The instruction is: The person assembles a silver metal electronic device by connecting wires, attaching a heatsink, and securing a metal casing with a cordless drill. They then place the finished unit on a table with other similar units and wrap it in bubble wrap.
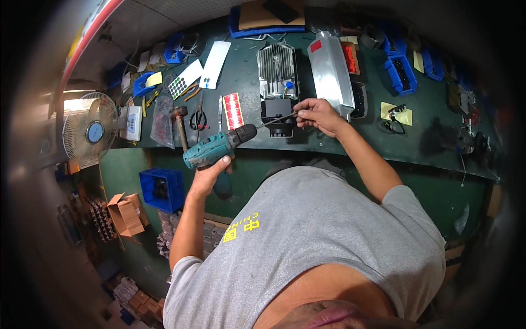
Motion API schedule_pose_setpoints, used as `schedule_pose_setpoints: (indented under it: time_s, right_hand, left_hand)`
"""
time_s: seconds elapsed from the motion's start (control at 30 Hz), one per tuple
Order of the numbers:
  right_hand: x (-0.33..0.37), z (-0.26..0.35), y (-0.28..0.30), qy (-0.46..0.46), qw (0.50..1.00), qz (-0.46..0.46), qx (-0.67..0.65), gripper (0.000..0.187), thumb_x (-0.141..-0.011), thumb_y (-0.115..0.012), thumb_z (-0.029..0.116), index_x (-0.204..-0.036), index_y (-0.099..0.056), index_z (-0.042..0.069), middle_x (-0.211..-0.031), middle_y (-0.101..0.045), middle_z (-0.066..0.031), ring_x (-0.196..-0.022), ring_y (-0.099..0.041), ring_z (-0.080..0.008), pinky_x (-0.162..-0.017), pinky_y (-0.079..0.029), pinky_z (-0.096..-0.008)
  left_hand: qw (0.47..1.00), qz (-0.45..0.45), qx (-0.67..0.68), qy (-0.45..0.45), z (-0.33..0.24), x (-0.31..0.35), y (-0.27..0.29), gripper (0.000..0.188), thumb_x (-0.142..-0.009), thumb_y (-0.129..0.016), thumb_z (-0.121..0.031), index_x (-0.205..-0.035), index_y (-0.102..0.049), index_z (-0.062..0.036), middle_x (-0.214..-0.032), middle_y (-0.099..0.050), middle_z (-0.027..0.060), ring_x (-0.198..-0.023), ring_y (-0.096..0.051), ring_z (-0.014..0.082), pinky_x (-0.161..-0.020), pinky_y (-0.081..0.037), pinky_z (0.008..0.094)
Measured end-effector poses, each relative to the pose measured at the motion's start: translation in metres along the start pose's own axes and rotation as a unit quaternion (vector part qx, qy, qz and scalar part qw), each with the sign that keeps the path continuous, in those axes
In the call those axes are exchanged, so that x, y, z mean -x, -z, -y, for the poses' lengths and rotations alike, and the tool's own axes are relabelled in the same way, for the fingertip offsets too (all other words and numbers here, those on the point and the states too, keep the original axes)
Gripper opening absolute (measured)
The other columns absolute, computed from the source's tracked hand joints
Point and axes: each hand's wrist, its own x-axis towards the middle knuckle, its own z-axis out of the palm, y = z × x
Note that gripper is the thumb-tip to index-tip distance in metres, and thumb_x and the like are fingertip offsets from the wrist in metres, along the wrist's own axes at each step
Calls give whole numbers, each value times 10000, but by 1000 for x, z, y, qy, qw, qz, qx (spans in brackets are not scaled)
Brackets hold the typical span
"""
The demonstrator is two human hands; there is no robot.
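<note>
Moderate light is recorded across the green workbench; pale glare is returned by the silver metal box. A bright patch is noted behind the desk fan. The teal cordless drill is rendered clearly. Outer edges are bowed, softened and vignetted to black; the lower left is dimmed.

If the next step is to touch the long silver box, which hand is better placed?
Probably the right hand: it is near the silver box, its fingers at the end of the bit. The left hand grips the teal drill, farther away.
</note>
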Motion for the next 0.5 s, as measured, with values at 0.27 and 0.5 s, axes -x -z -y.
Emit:
schedule_pose_setpoints:
  time_s: [0.27, 0.5]
  right_hand:
    - [-61, -10, -29, 274, 868, -113, 398, 192, -807, -650, 29, -971, -746, 3, -945, -666, -138, -912, -665, -291, -850, -518, -356]
    - [-74, -25, -31, 321, 832, -147, 429, 312, -833, -533, -22, -1089, -710, 6, -1060, -711, -174, -1038, -653, -359, -960, -503, -425]
  left_hand:
    - [955, -7, -278, -98, -76, -34, 0, 270, -868, -787, -124, -1101, -694, -23, -927, -683, 31, -854, -620, 136, -788, -525, 315]
    - [932, 62, -333, -131, -110, -63, -11, 343, -868, -764, -84, -1194, -680, -18, -1028, -699, 35, -912, -596, 125, -837, -530, 323]
